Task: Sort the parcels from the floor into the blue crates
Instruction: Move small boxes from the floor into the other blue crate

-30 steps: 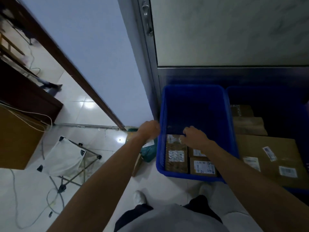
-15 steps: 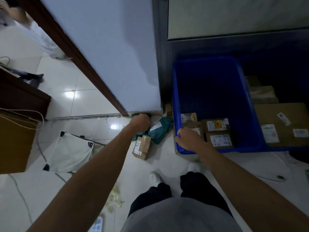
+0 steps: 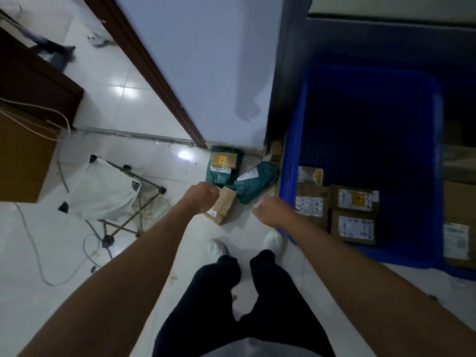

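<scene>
Four labelled cardboard boxes (image 3: 355, 202) sit in the blue plastic crate (image 3: 373, 137), 2 o'clock. Left on the floor (image 3: 247, 235), 12 o'clock: small brown cardboard box (image 3: 224, 206), green plastic mailers (image 3: 253, 186). Left hand (image 3: 203, 197) curled beside that box, grip undeterminable; right hand (image 3: 270, 212) loosely curled, empty.

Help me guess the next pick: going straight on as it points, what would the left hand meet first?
Probably the small brown cardboard box, right beside the knuckles of the left hand; whether they touch is unclear.
</scene>
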The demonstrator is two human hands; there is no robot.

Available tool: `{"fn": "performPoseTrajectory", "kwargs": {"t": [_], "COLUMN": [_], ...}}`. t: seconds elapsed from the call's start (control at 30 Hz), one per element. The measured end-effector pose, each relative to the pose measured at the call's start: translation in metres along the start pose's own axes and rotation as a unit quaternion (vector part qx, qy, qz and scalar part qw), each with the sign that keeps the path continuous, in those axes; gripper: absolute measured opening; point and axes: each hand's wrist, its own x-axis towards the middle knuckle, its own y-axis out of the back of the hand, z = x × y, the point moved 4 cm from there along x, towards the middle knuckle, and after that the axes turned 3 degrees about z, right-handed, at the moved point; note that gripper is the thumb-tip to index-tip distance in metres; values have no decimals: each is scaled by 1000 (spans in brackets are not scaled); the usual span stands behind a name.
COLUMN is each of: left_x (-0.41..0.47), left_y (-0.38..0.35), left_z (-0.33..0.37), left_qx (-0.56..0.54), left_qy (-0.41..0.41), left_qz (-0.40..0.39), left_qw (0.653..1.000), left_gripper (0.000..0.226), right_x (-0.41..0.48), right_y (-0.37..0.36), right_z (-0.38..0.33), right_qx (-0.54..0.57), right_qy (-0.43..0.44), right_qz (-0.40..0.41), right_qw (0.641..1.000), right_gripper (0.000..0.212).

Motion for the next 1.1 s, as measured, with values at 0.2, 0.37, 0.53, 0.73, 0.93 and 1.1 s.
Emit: {"fn": "performPoseTrajectory", "kwargs": {"t": [0.2, 0.37, 0.53, 0.73, 0.93, 1.1], "left_x": [53, 136, 219, 306, 367, 389], "left_y": [-40, -82, -139, -225, -291, -315], "left_z": [-48, -92, -152, -207, -218, -219], "left_qx": [-70, -111, -141, -180, -173, -209], "left_qy": [31, 30, 39, 63, 53, 67], "left_qz": [-44, -73, -85, -102, -133, -156], "left_qw": [996, 991, 986, 976, 975, 963], "left_gripper": [34, 37, 43, 52, 52, 60], "right_x": [71, 143, 236, 337, 407, 427], "right_y": [-26, -83, -157, -233, -282, -296], "right_z": [-7, -1, 4, 13, 36, 47], "right_qx": [16, -8, 2, 55, 253, 359], "right_qy": [-32, -77, -109, -159, -269, -288], "right_qz": [-37, -83, -101, -102, -72, -84], "right_qw": [999, 994, 989, 981, 927, 884], "right_gripper": [35, 41, 53, 51, 48, 54]}}
